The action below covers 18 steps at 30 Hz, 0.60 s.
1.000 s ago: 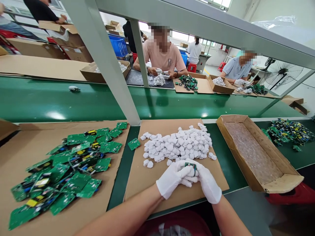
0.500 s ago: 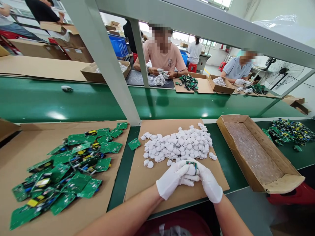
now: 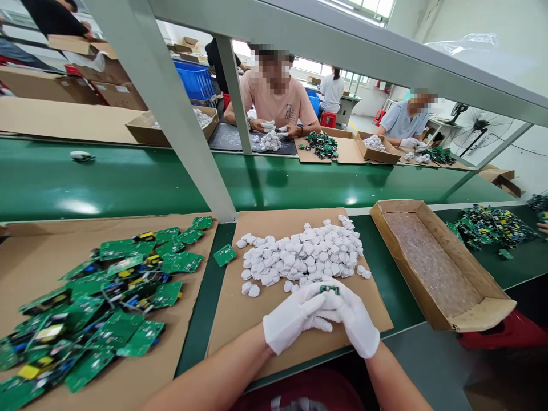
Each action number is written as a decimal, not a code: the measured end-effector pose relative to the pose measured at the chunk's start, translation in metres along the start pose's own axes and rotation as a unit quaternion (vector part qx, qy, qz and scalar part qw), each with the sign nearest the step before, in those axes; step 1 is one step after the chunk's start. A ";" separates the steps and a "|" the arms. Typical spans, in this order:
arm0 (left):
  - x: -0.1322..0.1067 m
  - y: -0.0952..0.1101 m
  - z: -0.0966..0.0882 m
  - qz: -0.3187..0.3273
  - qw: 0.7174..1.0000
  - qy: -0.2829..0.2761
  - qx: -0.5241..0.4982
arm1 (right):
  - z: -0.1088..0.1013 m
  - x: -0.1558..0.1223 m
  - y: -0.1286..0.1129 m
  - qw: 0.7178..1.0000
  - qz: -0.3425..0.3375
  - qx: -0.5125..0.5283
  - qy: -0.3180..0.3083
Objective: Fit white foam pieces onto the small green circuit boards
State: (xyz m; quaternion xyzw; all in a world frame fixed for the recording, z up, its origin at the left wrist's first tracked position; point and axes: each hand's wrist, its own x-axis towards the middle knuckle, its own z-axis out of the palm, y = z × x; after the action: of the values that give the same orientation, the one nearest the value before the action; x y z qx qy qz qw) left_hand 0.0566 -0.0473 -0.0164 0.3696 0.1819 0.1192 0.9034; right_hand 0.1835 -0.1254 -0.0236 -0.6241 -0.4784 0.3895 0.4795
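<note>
Both of my hands wear white gloves and are pressed together over the near edge of a brown cardboard sheet (image 3: pixel 244 319). My left hand (image 3: pixel 293 318) and my right hand (image 3: pixel 355 322) are closed around a small green circuit board (image 3: pixel 330 289), only its top edge showing between the fingers. Just beyond them lies a heap of small white plastic pieces (image 3: pixel 302 254). To the left, a pile of green circuit boards (image 3: pixel 107 291) is spread on another cardboard sheet.
An open cardboard box (image 3: pixel 432 265) lined with plastic sits at the right, more circuit boards (image 3: pixel 488 228) beyond it. A grey frame post (image 3: pixel 171 108) rises ahead. A green conveyor belt (image 3: pixel 299 182) carries a white piece (image 3: pixel 81 155). Two people work opposite.
My hands stay clasped on the small board, which sinks deeper between the fingers. The white piece on the belt has travelled left. The view has shifted slightly.
</note>
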 end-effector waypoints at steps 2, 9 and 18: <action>0.001 -0.002 -0.002 0.003 1.000 0.004 -0.014 | 0.003 -0.003 -0.001 1.000 -0.001 -0.030 0.006; 0.001 0.006 -0.008 -0.004 0.999 0.013 -0.042 | -0.026 -0.005 -0.001 1.000 -0.001 -0.001 -0.012; 0.006 0.070 -0.008 0.127 0.973 0.066 0.181 | -0.086 0.021 0.053 0.845 -0.102 -0.499 0.163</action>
State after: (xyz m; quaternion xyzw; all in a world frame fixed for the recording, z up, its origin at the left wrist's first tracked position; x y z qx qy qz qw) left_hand 0.0531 0.0081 0.0267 0.5381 0.2118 0.2220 0.7851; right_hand 0.2817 -0.1292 -0.0555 -0.7815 -0.5841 -0.0599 0.2112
